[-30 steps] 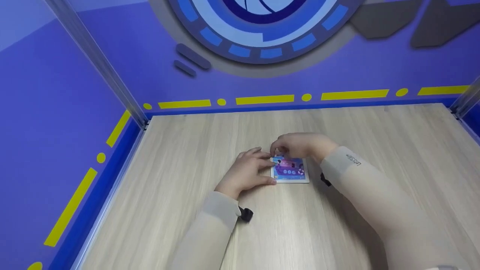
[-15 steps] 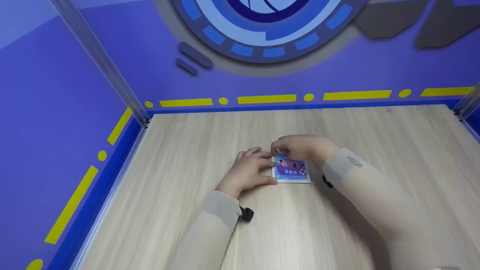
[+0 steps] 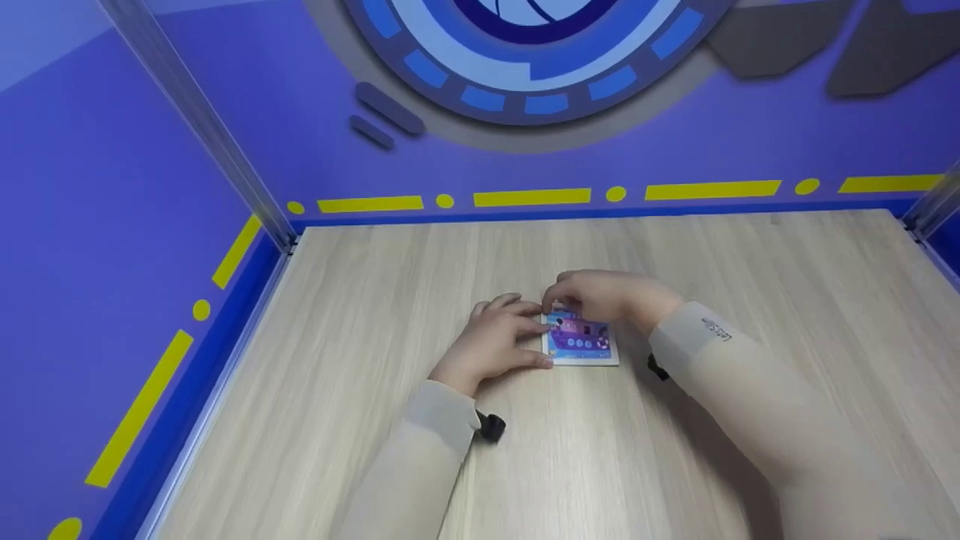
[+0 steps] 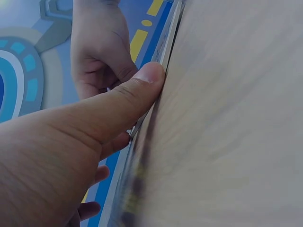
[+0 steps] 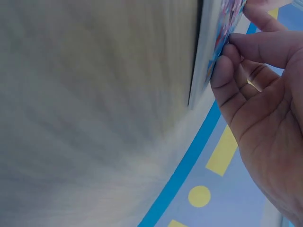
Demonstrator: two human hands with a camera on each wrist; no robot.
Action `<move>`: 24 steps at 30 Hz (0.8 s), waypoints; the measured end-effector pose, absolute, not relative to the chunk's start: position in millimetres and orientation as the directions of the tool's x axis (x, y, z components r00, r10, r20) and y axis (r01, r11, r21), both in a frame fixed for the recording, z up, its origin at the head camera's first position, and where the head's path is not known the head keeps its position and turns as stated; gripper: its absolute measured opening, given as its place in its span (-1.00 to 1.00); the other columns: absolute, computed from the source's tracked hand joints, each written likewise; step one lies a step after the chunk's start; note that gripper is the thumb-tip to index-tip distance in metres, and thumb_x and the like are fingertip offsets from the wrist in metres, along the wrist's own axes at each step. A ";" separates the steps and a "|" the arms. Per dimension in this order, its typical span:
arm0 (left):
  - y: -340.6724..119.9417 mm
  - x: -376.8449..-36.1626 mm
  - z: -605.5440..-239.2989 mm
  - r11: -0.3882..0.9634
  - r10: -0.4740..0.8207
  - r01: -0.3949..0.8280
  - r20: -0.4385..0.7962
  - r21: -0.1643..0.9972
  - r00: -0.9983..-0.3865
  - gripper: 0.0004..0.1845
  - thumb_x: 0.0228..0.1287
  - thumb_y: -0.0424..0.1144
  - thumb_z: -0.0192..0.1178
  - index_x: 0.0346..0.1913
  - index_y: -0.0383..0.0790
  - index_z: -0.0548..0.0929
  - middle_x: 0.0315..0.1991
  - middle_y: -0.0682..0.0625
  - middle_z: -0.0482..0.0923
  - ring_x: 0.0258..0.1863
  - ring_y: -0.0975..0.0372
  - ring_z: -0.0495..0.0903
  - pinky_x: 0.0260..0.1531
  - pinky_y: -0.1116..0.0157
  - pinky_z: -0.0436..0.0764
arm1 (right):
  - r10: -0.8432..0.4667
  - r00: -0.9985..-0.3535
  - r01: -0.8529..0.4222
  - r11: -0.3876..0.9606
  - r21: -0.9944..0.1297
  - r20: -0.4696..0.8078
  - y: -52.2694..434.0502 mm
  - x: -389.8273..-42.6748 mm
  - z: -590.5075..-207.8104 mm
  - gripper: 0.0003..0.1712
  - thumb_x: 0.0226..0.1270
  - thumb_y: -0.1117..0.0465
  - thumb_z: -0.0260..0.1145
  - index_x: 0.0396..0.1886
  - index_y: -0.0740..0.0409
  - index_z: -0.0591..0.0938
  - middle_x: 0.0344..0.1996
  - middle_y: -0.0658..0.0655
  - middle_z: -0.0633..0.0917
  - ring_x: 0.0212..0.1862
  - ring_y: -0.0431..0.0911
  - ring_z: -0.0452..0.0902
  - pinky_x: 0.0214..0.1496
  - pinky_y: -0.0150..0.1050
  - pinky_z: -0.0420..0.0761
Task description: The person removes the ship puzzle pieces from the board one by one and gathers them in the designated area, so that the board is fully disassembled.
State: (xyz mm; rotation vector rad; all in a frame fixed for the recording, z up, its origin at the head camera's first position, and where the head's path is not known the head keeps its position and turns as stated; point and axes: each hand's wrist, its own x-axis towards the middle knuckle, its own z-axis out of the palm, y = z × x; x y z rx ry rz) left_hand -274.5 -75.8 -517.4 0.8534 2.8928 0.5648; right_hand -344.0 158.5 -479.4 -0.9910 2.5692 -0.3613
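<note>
Head view: left fingers (image 3: 529, 328) spread against picture board (image 3: 579, 346); right fingers (image 3: 556, 292) curled over it, grasp unclear.

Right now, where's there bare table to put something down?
The table is bare between the left sleeve and left wall, behind the left hand and right hand up to the back wall, and in front of the picture board, between that sleeve and the right sleeve. It's crowded at the board, with both hands there.

Blue-purple walls (image 3: 97, 225) banded with yellow dashes (image 3: 532, 197) border a pale wood-grain tabletop (image 3: 360, 315).
</note>
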 end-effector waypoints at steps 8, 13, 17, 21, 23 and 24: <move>-76.6 -274.8 -517.3 0.772 0.537 0.508 0.036 0.382 -0.843 -0.33 0.09 0.41 0.40 0.27 0.28 0.70 0.48 0.24 0.45 0.62 0.08 0.20 0.59 -0.04 0.17 | -0.688 -0.675 -0.598 0.722 -0.349 -0.267 153.4 -345.4 -480.7 -0.44 0.40 0.42 0.17 0.07 -0.40 0.65 0.01 -0.01 0.65 0.00 -0.03 0.55 0.27 0.08 0.67; -77.3 -275.4 -518.6 0.769 0.536 0.500 0.024 0.398 -0.844 -0.31 0.07 0.41 0.41 0.28 0.30 0.69 0.49 0.26 0.43 0.63 0.08 0.18 0.60 -0.02 0.15 | -0.705 -0.655 -0.631 0.708 -0.318 -0.272 151.7 -345.9 -480.7 -0.43 0.31 0.42 0.26 0.08 -0.37 0.62 0.00 -0.02 0.64 -0.02 -0.05 0.57 0.24 0.04 0.68; -77.2 -276.4 -518.4 0.771 0.532 0.498 0.028 0.398 -0.846 -0.31 0.06 0.42 0.41 0.28 0.30 0.69 0.49 0.26 0.43 0.63 0.08 0.18 0.60 -0.03 0.15 | -0.702 -0.653 -0.628 0.711 -0.316 -0.283 150.6 -345.1 -478.1 -0.40 0.29 0.45 0.26 0.09 -0.37 0.60 0.04 -0.01 0.65 0.02 -0.03 0.58 0.29 0.09 0.68; -77.4 -276.9 -518.7 0.772 0.529 0.496 0.032 0.399 -0.848 -0.31 0.06 0.42 0.41 0.27 0.30 0.69 0.49 0.28 0.43 0.62 0.09 0.18 0.59 -0.03 0.15 | -0.710 -0.647 -0.632 0.704 -0.325 -0.278 149.6 -345.4 -476.8 -0.40 0.26 0.49 0.23 0.07 -0.33 0.59 0.03 -0.03 0.66 0.02 -0.04 0.56 0.29 0.07 0.67; -77.3 -276.6 -519.0 0.771 0.531 0.498 0.030 0.398 -0.847 -0.31 0.06 0.42 0.41 0.27 0.29 0.70 0.50 0.28 0.43 0.62 0.09 0.18 0.59 -0.03 0.16 | -0.715 -0.643 -0.634 0.698 -0.333 -0.275 149.8 -345.4 -477.3 -0.40 0.25 0.49 0.24 0.06 -0.31 0.58 0.00 -0.04 0.66 0.01 -0.05 0.55 0.26 0.03 0.67; -77.2 -276.2 -519.0 0.771 0.532 0.498 0.029 0.396 -0.846 -0.31 0.07 0.42 0.41 0.27 0.28 0.70 0.50 0.27 0.43 0.62 0.09 0.19 0.59 -0.03 0.16 | -0.717 -0.641 -0.634 0.695 -0.340 -0.273 150.1 -345.5 -477.7 -0.41 0.25 0.49 0.24 0.07 -0.30 0.58 -0.01 -0.03 0.66 0.00 -0.05 0.55 0.25 0.02 0.67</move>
